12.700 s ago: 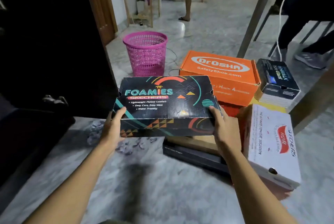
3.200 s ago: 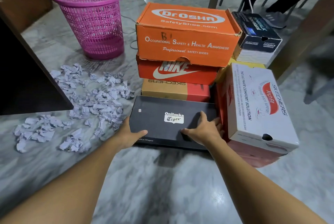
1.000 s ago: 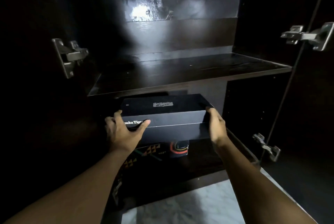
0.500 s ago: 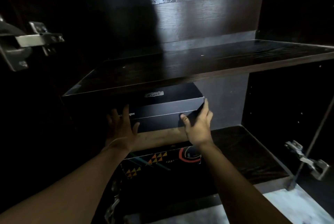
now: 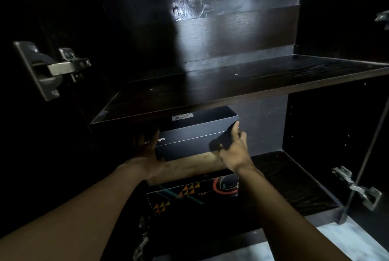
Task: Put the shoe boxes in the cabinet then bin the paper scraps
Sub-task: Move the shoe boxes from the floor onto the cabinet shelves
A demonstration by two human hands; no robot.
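Note:
The black Onitsuka Tiger shoe box [image 5: 189, 134] sits in the dark cabinet's lower compartment, on top of a tan box [image 5: 189, 163] that lies on the patterned Foamies box [image 5: 193, 192]. My left hand [image 5: 148, 151] presses against the black box's front left corner. My right hand [image 5: 230, 148] grips its front right corner, fingers on the side. The box's top nearly reaches the middle shelf [image 5: 231, 90]. The other shoe boxes, paper scraps and bin are out of view.
The cabinet floor [image 5: 290, 178] to the right of the stack is bare. Metal hinges stick out at the left [image 5: 52, 69] and lower right [image 5: 357, 189]. The open right door's edge [image 5: 366, 155] stands close by. Marble floor [image 5: 347, 241] shows at the bottom right.
The black box has slid a little deeper under the shelf. My right hand has shifted from its front face to its right corner.

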